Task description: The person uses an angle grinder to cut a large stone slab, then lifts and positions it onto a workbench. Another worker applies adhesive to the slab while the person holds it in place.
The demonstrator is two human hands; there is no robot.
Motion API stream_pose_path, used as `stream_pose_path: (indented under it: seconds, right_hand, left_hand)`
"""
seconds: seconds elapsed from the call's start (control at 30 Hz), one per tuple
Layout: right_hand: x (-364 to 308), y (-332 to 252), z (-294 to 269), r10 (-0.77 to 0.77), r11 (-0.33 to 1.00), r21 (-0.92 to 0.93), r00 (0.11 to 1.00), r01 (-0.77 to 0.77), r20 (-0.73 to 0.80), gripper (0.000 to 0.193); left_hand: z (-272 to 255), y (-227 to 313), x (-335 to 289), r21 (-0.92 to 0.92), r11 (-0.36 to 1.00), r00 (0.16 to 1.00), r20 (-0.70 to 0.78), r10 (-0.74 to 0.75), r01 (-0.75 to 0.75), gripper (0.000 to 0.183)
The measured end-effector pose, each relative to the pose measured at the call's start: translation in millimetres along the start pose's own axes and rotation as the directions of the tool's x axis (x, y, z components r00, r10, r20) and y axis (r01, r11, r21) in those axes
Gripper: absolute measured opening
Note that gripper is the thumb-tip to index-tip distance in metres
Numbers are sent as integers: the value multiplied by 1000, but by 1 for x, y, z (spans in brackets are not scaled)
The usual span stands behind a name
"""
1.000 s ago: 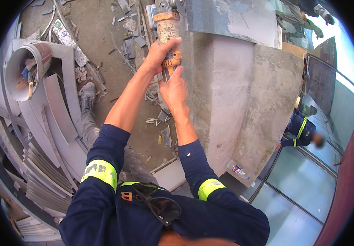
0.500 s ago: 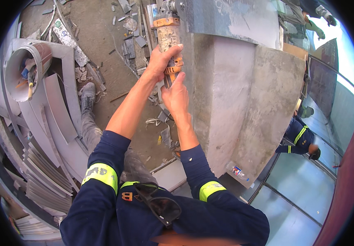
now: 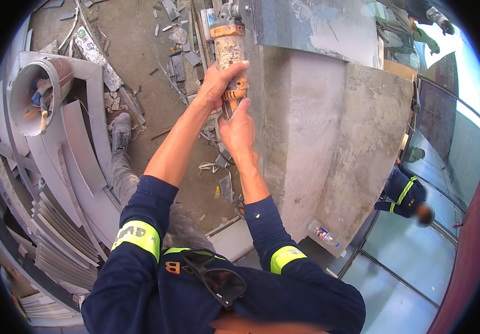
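Observation:
Both my hands are wrapped around a worn orange-and-cream angle grinder (image 3: 230, 51), held out ahead of me at the top of the view. My left hand (image 3: 218, 83) grips the middle of its body, with the thumb across it. Lower down, my right hand (image 3: 238, 129) closes on the rear end of the handle. The grinder's disc end lies against the left edge of a grey slab (image 3: 315, 30); whether it touches the slab I cannot tell. Below that slab stands a concrete block (image 3: 315, 133) with a smooth, pale face.
A bucket (image 3: 17, 106) with hand tools lies on grey panels at the left, near stacked strips (image 3: 65, 245). Broken tile pieces (image 3: 179, 67) litter the floor. A plastic bottle (image 3: 323, 234) rests by the block's near corner. Another person (image 3: 404, 192) is at the right, beside glass panels (image 3: 407, 250).
My hands and the grinder hold nearly the same place. The view has shifted very slightly. At the right, the other person has moved a little, head and arm lower.

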State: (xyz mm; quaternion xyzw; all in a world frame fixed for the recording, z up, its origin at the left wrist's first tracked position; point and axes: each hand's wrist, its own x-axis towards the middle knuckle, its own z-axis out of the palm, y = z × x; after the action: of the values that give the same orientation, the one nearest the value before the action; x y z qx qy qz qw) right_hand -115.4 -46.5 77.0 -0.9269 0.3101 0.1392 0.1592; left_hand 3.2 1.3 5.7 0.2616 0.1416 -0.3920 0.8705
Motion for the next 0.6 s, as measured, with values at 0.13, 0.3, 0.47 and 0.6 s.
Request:
stream_pose_path:
  seconds: [0.13,0.3,0.47,0.6]
  right_hand:
    - [-27,9,0,47,999,-9,998,-47,35,65]
    - [-26,12,-1,22,1000,-10,1000,-22,21,63]
    - [1,3,-2,18,1000,-4,1000,-18,20,64]
    - [25,-8,-3,7,1000,-7,1000,-7,15,66]
  left_hand:
    - [1,-14,-28,24,1000,1000,-19,-6,7,41]
    - [1,-17,-24,19,1000,1000,-18,-3,3,43]
    - [1,-5,4,21,1000,1000,-28,13,-13,44]
    - [0,12,29,28,1000,1000,1,6,-6,45]
